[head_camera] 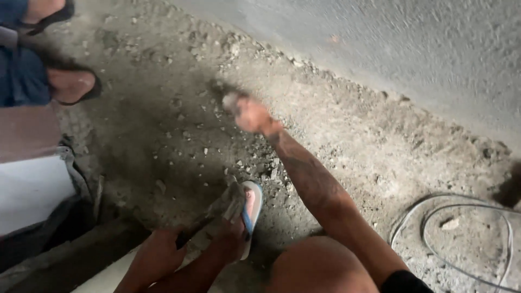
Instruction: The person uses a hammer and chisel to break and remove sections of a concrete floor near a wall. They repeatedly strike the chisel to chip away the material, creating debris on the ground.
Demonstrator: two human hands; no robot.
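At the far left, another person's sandalled foot (70,84) rests on the rubble-strewn floor (163,135). Near the bottom, the left hand (157,252) has its fingers clenched round the handle of a mortar-caked trowel (220,209), whose blade lies against a blue-and-white sandal (251,209) on the person's own foot. Farther off, the right hand (251,113) reaches over the debris, blurred; I cannot tell whether its fingers grasp the pale lump (230,100) at their tips. A white cable (461,209) loops at the right.
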